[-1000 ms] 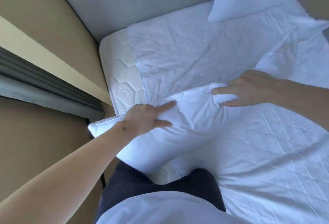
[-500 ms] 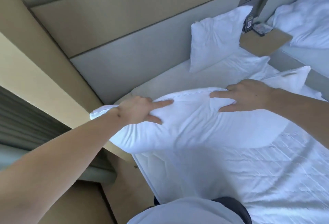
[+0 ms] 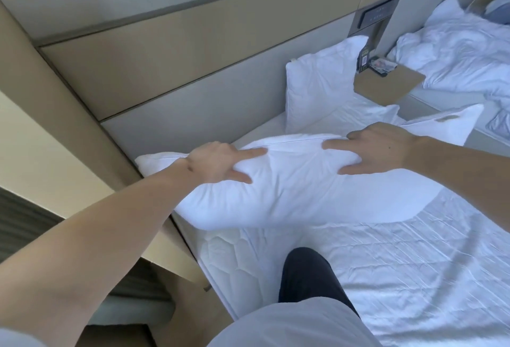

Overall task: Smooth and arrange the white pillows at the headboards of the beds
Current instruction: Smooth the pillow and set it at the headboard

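Near bed [image 3: 386, 277], white quilted sheet, running along grey headboard [image 3: 193, 115]. Held pillow [image 3: 298, 192], lifted above the bed's far-left part, long axis left to right, seamed edge toward the headboard. Second pillow [image 3: 320, 87] upright against the headboard, far right. Left hand [image 3: 220, 164] and right hand [image 3: 378, 150] each clamped on the held pillow's top edge, well apart.

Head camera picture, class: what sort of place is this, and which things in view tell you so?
Most likely a hotel twin room: two beds with white linen, a padded headboard spanning the wall, a shared bedside table between them, and a wall control panel above it.
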